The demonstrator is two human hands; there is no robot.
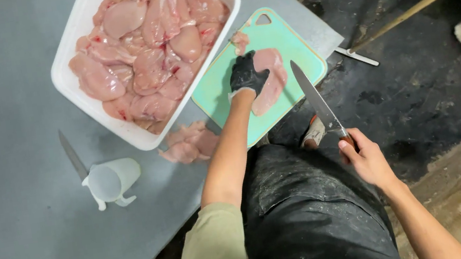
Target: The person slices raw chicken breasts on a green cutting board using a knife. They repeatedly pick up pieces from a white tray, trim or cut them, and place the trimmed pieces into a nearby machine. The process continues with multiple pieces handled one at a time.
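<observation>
The left hand point(248, 74), in a dark glove, presses flat on a raw chicken breast point(269, 81) lying on a green cutting board point(219, 91) at the right edge of the grey tabletop point(4, 120); its fingers curl over the meat rather than closing round it. The bare right hand point(366, 158) is closed round the handle of a long knife point(316, 98), the blade held off the board, just beside the breast and pointing away from the body. The main risk, as I judge it, is the blade meeting the gloved fingers: the meat is wet and slick, and if it slides under the palm while the knife comes in, the fingers lie right in the path. The board itself sits close to the tabletop's corner and partly over the edge, so a hard push could shift it or tip it toward the floor. The bare right hand may slip on a greasy handle. A white tub point(66, 72) heaped with more breasts stands touching the board's far side, leaving little room, and a few cut pieces point(187, 144) lie on the tabletop just beside it. A second knife point(71, 154) and a plastic jug point(111, 181) lie well apart to the left, out of harm's way.
</observation>
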